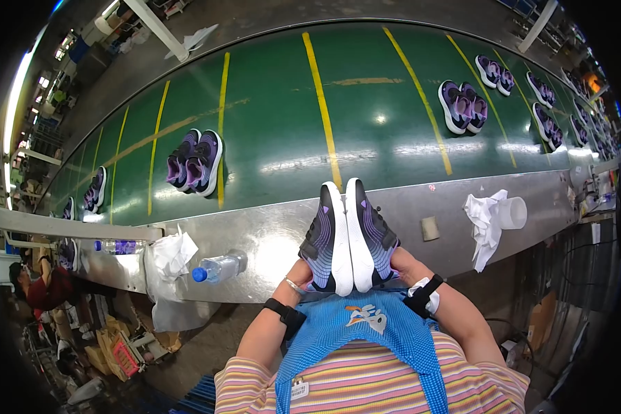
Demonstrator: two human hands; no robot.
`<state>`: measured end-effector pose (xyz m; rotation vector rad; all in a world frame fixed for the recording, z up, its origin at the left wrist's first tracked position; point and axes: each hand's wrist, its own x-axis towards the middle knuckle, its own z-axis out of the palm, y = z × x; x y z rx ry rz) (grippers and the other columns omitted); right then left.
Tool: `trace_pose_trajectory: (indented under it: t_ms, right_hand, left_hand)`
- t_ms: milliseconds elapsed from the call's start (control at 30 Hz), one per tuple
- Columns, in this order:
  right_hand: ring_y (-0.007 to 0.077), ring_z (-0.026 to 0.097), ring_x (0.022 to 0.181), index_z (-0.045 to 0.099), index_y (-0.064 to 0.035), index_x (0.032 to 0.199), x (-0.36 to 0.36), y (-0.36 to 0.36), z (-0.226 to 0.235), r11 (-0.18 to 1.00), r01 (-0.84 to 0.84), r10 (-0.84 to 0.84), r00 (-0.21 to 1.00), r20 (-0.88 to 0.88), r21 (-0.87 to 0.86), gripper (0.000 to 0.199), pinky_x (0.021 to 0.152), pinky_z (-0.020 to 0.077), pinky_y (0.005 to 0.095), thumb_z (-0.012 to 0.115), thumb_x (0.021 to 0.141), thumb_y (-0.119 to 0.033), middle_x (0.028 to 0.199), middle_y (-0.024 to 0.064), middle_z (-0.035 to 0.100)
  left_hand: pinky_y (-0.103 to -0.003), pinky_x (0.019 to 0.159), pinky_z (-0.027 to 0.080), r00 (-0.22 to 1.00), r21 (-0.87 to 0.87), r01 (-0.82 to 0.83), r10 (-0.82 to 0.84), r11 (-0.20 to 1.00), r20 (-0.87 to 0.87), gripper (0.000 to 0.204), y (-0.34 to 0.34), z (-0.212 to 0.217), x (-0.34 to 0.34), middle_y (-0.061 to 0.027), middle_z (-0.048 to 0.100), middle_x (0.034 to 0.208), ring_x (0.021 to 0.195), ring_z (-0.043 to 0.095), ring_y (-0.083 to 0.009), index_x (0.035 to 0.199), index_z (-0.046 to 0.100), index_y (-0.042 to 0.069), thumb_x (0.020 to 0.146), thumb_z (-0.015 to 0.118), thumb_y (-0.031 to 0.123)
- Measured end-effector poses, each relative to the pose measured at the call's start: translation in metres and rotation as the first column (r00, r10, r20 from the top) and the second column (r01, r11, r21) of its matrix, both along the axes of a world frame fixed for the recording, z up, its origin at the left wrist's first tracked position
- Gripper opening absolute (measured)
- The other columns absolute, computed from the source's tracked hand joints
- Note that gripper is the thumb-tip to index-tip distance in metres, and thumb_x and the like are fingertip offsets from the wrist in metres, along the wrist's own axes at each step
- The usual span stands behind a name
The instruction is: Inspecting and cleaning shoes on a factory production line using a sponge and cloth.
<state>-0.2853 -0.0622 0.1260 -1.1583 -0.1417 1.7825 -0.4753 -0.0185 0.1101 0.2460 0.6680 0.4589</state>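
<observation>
at the steel ledge (255, 238) beside the green conveyor (366, 117), left hand (309, 274) and right hand (397, 265) clasp the upright shoe pair (348, 234), fingers closed around the heels. risk: uneven grip lets one shoe tip against the other and slip.

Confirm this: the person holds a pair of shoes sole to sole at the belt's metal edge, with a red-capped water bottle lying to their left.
Not quite. The head view shows the water bottle has a blue cap, not red. The rest holds: left hand and right hand hold the shoes sole to sole at the metal edge.
</observation>
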Motion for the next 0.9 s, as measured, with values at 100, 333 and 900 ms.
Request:
trace_pose_trajectory:
  t_ms: [100,333,900]
  right_hand:
    - [0.0165,0.056,0.091,0.05,-0.0004,0.112,-0.001,0.0,-0.004,0.999,-0.031,0.03,0.999,0.015,0.016,0.034,0.08,0.0458,0.0284,0.054,0.078,0.0,0.103,0.0093,0.057]
    - [0.0162,0.056,0.091,0.05,-0.0004,0.111,-0.008,0.0,-0.003,0.995,-0.078,0.073,0.994,0.076,0.063,0.034,0.08,0.0453,0.0282,0.054,0.077,-0.001,0.104,0.0092,0.057]
    - [0.0155,0.055,0.092,0.051,-0.0004,0.111,-0.002,0.004,-0.008,0.969,-0.223,0.202,0.962,0.181,0.104,0.035,0.082,0.0443,0.0279,0.056,0.077,-0.003,0.105,0.0088,0.057]
  left_hand:
    - [-0.031,0.085,0.046,1.0,0.009,0.007,-0.006,1.0,-0.018,0.033,0.002,0.001,0.002,-0.011,0.053,0.114,0.098,0.056,-0.0195,0.118,0.046,0.002,0.088,0.044,0.016]
    - [-0.03,0.085,0.045,0.998,0.045,0.047,-0.046,0.998,-0.038,0.033,0.003,0.002,-0.004,-0.0103,0.053,0.115,0.099,0.055,-0.0189,0.119,0.045,0.003,0.088,0.044,0.016]
    - [-0.029,0.087,0.044,0.985,0.058,0.117,-0.108,0.991,-0.131,0.035,-0.001,0.0,-0.02,-0.0086,0.051,0.116,0.101,0.053,-0.0175,0.121,0.043,0.004,0.089,0.043,0.017]
